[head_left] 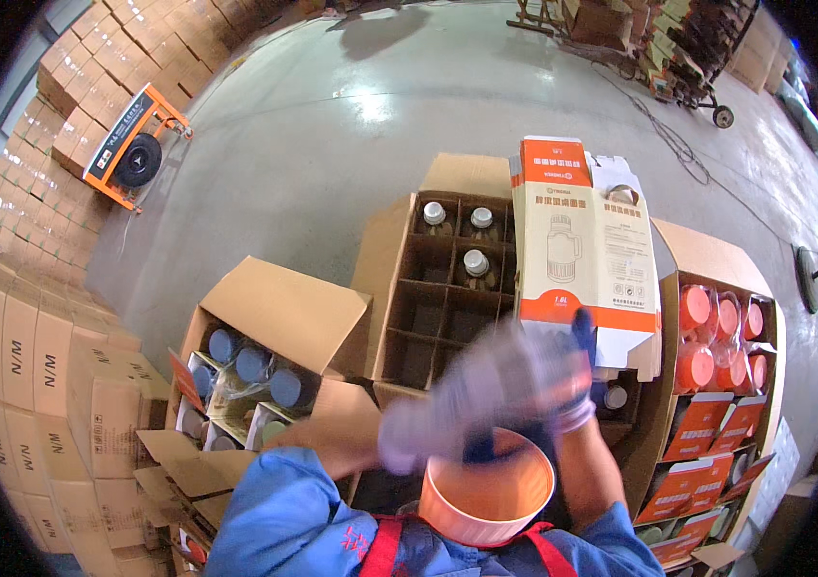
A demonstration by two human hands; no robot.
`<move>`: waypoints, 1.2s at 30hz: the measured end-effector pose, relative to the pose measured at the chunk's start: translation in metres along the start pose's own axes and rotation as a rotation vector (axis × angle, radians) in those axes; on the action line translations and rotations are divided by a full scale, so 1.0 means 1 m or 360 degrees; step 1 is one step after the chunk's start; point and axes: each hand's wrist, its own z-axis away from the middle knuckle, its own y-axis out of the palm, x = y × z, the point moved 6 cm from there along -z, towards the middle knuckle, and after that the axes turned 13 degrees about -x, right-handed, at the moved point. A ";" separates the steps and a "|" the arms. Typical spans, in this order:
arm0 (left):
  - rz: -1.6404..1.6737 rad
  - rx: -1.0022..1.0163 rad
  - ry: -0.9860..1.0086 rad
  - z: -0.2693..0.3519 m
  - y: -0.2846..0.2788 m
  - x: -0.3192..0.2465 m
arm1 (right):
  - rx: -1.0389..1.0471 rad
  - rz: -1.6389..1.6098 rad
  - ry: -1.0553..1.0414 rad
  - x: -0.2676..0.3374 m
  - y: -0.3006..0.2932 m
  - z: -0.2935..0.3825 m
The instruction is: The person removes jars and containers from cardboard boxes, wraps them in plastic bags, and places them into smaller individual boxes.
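My left hand (481, 386), in a pale work glove, reaches across in front of me and is strongly blurred. Meeting or overlapping it is my right hand (573, 393), gloved with dark blue on the fingers. A small orange patch shows at the right hand, too blurred to name. Just below both hands, close to my chest, stands an orange round container (488, 530) with its wide mouth facing up. Something dark blue crosses its far rim. Whether either hand grips anything is hidden by blur and overlap.
Beyond my hands, a divided carton (419, 310) holds silver-capped bottles, with flattened printed boxes (560, 238) across its right side. Blue-lidded containers (254, 364) fill a carton at left; orange-lidded ones (694, 368) stand at right. Stacked cartons (15, 346) and an orange-framed wheeled machine (136, 141) stand farther left.
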 end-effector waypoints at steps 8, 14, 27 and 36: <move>-0.1895 -0.0336 -0.1076 0.012 -0.158 0.352 | -0.0209 0.0362 -0.0252 0.102 -0.142 -0.064; -0.1986 -0.0020 -0.1166 0.027 -0.111 0.366 | -0.1058 0.1337 -0.0926 0.139 -0.174 -0.007; -0.1855 -0.0407 0.0522 -0.028 -0.066 -0.013 | -0.0517 0.1867 -0.0690 0.020 -0.048 0.043; -0.1876 -0.0421 0.1001 0.067 0.012 -0.169 | 0.0015 0.0163 -0.0534 0.017 0.076 0.073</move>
